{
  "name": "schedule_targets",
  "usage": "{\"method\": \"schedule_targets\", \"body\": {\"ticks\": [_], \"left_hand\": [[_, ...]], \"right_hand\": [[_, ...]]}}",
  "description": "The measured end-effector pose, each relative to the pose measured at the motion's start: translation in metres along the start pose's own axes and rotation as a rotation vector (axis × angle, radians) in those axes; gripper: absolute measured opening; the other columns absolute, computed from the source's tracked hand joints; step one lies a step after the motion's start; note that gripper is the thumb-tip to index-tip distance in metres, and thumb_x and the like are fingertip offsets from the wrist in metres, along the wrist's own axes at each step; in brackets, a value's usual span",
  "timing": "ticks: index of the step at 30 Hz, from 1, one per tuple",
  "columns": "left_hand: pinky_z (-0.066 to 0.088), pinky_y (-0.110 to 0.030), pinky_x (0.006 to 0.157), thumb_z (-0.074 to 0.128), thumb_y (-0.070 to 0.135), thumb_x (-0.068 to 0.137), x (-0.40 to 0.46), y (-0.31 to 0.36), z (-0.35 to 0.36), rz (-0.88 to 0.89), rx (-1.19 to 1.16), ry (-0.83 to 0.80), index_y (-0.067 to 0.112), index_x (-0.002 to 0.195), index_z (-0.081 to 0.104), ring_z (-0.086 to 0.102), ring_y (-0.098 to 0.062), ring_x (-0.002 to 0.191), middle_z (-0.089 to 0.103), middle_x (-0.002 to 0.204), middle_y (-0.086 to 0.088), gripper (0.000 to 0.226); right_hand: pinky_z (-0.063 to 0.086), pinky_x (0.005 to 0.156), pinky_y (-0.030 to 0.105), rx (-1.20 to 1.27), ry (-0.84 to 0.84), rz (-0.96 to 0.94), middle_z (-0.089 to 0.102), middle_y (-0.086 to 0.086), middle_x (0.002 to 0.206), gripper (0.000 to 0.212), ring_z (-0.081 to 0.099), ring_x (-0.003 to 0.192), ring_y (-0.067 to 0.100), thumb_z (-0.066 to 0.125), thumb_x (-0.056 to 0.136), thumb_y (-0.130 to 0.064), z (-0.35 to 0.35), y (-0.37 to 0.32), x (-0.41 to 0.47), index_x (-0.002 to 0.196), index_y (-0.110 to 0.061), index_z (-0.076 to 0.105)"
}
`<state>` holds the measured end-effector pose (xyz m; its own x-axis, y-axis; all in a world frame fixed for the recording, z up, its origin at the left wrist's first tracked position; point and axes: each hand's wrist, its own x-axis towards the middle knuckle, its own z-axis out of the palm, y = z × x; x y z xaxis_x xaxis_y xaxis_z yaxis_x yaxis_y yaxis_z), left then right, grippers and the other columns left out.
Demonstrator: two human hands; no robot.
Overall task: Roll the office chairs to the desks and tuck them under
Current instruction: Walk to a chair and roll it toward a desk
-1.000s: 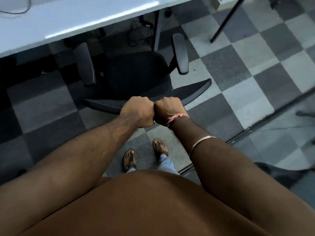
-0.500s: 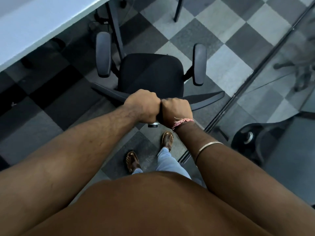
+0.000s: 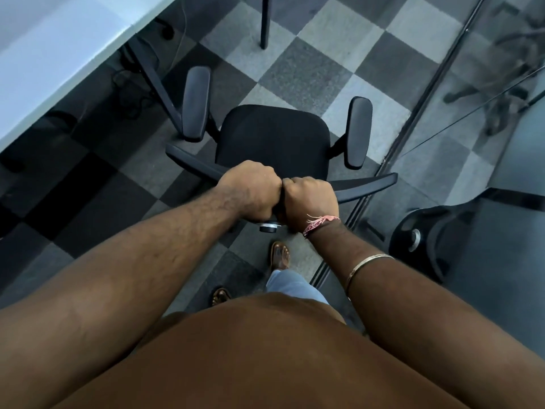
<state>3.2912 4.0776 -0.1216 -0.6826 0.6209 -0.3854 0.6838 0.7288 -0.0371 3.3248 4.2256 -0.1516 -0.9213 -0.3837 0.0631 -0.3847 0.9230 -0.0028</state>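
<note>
A black office chair point(image 3: 272, 137) with two padded armrests stands in front of me, seen from above. My left hand point(image 3: 250, 190) and my right hand point(image 3: 309, 202) grip the top edge of its backrest, knuckles side by side and touching. The white desk point(image 3: 53, 54) lies at the upper left; the chair stands clear of it, its left armrest beside a dark desk leg. The chair's base is hidden under the seat, save one caster below my hands.
A glass partition with a floor track point(image 3: 413, 119) runs along the right, close to the chair's right armrest. A second chair base point(image 3: 421, 240) sits behind the glass. A black table leg point(image 3: 264, 22) stands ahead. Cables lie under the desk. The floor is checkered carpet.
The chair has come out from under the desk and swung round to the right, toward the glass partition. Both hands kept their grip on the backrest. My feet have stepped along.
</note>
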Motion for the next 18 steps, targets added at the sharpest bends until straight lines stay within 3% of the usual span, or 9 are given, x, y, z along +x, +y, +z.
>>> {"method": "schedule_targets", "body": {"ticks": [6,12,18], "left_hand": [[0.055,-0.035,0.058,0.057,0.038,0.082,0.077,0.010,-0.022,0.010,-0.022,0.021,0.024,0.078,0.063,0.060,-0.017,0.061,0.063,0.072,0.007,0.016],[0.056,-0.035,0.059,0.061,0.034,0.083,0.171,0.005,-0.065,-0.041,-0.039,0.021,0.023,0.076,0.063,0.059,-0.017,0.063,0.061,0.072,0.007,0.013],[0.059,-0.037,0.066,0.060,0.032,0.084,0.244,-0.010,-0.094,-0.082,-0.033,-0.002,0.024,0.076,0.060,0.061,-0.020,0.068,0.060,0.074,0.006,0.011]], "right_hand": [[0.029,0.047,0.026,0.016,0.012,0.017,0.060,0.000,0.058,0.024,0.058,0.050,0.027,0.074,0.065,-0.034,0.006,0.078,0.020,0.062,-0.017,0.056],[0.024,0.048,0.025,-0.032,-0.004,0.091,0.061,-0.001,0.059,0.022,0.059,0.051,0.025,0.074,0.064,-0.033,0.009,0.162,0.069,0.062,-0.020,0.057],[0.030,0.051,0.029,-0.013,-0.090,0.128,0.066,-0.001,0.069,0.014,0.065,0.064,0.027,0.066,0.076,-0.034,0.007,0.217,0.116,0.071,-0.022,0.061]]}}
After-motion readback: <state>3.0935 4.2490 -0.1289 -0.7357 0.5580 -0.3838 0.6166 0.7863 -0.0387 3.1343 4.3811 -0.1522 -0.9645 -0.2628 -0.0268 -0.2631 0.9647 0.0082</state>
